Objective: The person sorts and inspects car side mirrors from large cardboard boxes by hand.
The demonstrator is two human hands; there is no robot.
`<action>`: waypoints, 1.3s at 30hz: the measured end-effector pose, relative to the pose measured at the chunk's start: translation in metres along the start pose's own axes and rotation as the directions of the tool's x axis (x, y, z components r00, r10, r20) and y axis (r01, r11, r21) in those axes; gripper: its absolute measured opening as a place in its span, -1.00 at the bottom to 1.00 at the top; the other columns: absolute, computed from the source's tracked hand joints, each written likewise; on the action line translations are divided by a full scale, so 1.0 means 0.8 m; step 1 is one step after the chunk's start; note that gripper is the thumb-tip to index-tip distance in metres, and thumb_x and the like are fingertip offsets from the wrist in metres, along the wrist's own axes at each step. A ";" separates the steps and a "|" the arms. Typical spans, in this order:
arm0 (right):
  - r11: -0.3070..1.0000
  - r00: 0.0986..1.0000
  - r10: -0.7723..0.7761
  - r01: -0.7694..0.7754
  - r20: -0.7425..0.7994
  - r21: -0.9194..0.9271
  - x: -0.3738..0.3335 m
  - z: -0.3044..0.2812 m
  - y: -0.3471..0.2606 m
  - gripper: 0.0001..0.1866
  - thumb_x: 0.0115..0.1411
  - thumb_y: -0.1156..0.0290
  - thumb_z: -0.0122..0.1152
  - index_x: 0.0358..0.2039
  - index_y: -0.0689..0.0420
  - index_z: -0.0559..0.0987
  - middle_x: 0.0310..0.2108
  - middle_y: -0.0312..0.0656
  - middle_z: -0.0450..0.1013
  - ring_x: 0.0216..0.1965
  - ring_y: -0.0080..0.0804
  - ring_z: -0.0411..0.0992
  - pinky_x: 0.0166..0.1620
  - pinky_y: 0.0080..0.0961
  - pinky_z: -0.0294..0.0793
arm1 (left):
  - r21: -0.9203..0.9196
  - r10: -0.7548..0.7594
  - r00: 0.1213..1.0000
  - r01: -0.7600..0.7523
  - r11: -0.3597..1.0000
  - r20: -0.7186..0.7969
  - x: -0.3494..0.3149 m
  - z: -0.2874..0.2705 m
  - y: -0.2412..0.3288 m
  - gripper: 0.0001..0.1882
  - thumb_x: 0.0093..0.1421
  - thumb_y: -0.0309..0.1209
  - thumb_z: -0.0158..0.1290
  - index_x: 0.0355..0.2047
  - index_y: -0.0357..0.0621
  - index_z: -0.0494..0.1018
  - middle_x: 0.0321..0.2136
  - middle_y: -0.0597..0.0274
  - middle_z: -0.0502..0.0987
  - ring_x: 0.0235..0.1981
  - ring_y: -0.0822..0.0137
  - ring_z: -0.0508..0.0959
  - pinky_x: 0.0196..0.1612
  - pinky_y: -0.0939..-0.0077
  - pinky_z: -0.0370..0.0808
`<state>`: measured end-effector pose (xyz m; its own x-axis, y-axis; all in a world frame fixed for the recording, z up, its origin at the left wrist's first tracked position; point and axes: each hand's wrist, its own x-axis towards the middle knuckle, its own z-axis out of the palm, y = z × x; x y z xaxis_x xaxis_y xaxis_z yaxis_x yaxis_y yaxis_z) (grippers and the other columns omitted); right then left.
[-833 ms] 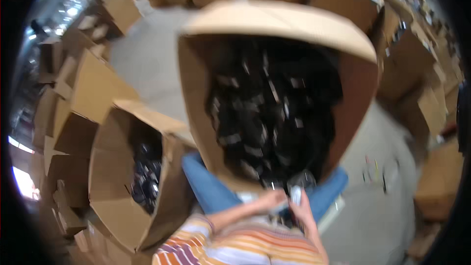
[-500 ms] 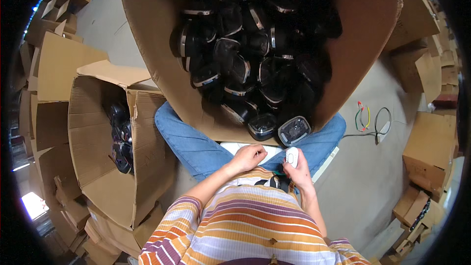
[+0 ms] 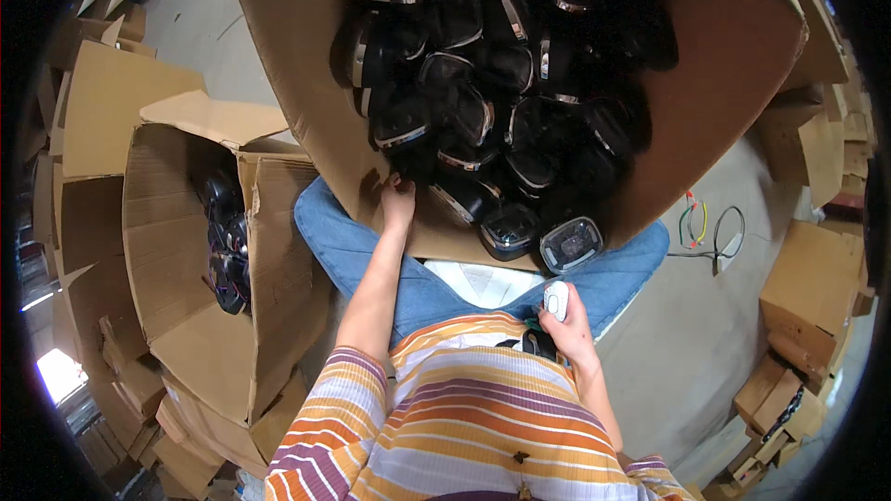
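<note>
My left hand [image 3: 399, 202] reaches over the near left part of a large cardboard box [image 3: 320, 121]. Its fingers are loosely bent and apart, with nothing visible in them. Inside the box are several black rounded items with shiny silver rims [image 3: 509, 230]; one with a grey, window-like face [image 3: 572, 243] lies at the near edge. My right hand [image 3: 568, 323] is closed around a small white handheld device [image 3: 556, 300] with an oval button area, above my lap. A dark strap or pouch with a bit of green [image 3: 536, 341] is by my waist, partly hidden.
To the left stands a smaller open cardboard box [image 3: 190, 315] with black items and wires [image 3: 227, 260] inside. Coloured wires [image 3: 691, 223] and a black cable loop [image 3: 733, 232] lie on the grey floor at right. More cartons [image 3: 807, 288] line both sides.
My left hand has moved from my lap forward and left to the large box, and its fingers have loosened. The right hand keeps the white device nearly still. The view has shifted slightly.
</note>
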<state>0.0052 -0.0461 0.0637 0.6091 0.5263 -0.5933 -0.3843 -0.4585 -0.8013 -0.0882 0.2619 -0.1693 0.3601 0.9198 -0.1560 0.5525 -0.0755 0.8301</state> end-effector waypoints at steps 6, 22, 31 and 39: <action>0.998 0.998 0.036 -0.039 -0.057 -0.044 -0.006 -0.003 -0.009 -0.67 -0.18 0.57 -0.01 -0.30 0.22 0.27 -0.51 -0.29 0.26 -0.46 -0.59 0.22 -0.36 -0.68 0.24 | 0.261 -0.157 0.975 0.113 0.959 0.154 0.023 0.020 0.001 -0.61 -0.17 -0.24 0.00 -0.33 -0.22 0.33 -0.43 -0.11 0.41 -0.34 0.01 0.41 -0.33 0.25 0.36; 0.972 0.995 0.055 -0.071 -0.078 -0.224 -0.011 0.001 -0.008 -0.63 -0.21 0.54 0.01 -0.29 0.22 0.27 -0.45 -0.22 0.27 -0.38 -0.50 0.23 -0.29 -0.61 0.23 | 0.333 0.062 0.994 -0.028 0.943 -0.093 0.029 0.040 0.017 -0.76 -0.15 -0.36 -0.03 -0.46 -0.23 0.32 -0.50 -0.10 0.42 -0.42 -0.01 0.42 -0.38 0.22 0.36; 0.957 0.997 0.023 -0.042 -0.068 -0.287 -0.016 0.009 -0.014 -0.62 -0.21 0.53 0.01 -0.28 0.22 0.27 -0.47 -0.21 0.27 -0.40 -0.49 0.23 -0.29 -0.60 0.24 | -0.465 -0.348 0.861 0.497 0.733 0.371 0.014 0.020 0.032 -0.86 -0.09 -0.47 -0.04 -0.49 -0.28 0.32 -0.61 0.08 0.43 -0.60 0.27 0.47 -0.53 0.45 0.40; 0.949 0.995 0.087 -0.100 -0.057 -0.298 0.005 0.014 -0.015 -0.63 -0.20 0.53 0.01 -0.28 0.21 0.27 -0.46 -0.20 0.29 -0.39 -0.50 0.24 -0.31 -0.57 0.25 | -0.241 -0.163 0.842 0.325 0.915 0.515 -0.031 -0.040 0.124 -0.73 0.08 -0.47 -0.23 -0.20 -0.34 0.23 -0.54 0.13 0.43 -0.61 0.44 0.45 -0.53 0.62 0.37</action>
<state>0.0048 -0.0301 0.0702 0.6120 0.4426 -0.6555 -0.2190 -0.7016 -0.6781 -0.0668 0.2444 -0.0661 0.6000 0.5880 -0.5424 0.4413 0.3223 0.8375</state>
